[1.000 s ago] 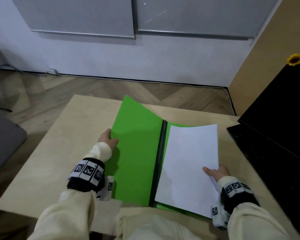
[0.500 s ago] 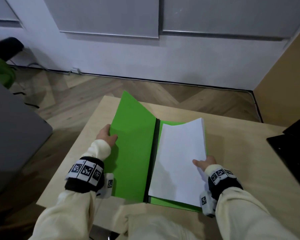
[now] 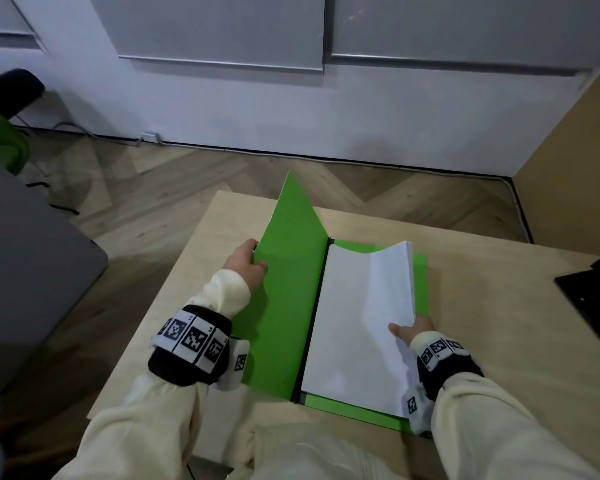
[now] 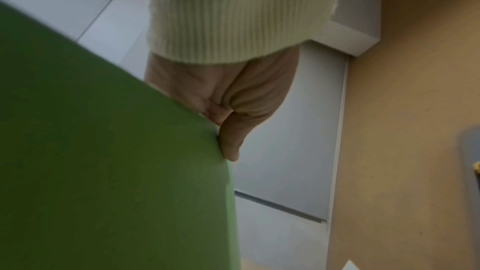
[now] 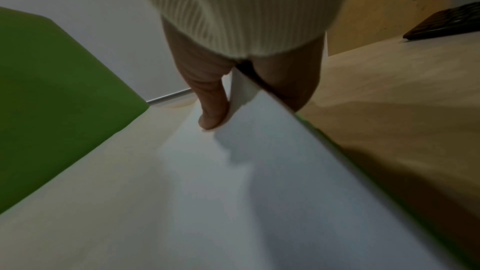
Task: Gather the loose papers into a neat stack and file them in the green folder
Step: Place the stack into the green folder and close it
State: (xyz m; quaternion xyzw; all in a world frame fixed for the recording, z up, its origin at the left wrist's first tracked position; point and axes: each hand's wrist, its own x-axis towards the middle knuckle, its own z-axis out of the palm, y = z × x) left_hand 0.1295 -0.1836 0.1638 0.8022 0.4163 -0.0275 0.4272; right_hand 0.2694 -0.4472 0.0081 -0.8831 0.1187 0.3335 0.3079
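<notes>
Both hands grasp — my left hand (image 3: 246, 259) the green folder (image 3: 288, 289) cover, right hand (image 3: 411, 331) the floppy paper stack (image 3: 361, 320) — I'd support its right edge.

Both arms reach forward in cream sleeves, each wrist wrapped in a black band with checkered markers. The left hand (image 3: 245, 262) pinches the raised cover of the green folder (image 3: 291, 289) at its outer edge, thumb on the inner face, fingers behind it. The right hand (image 3: 411, 330) pinches the papers (image 3: 357, 323) at their right edge, thumb on top, fingers underneath.
</notes>
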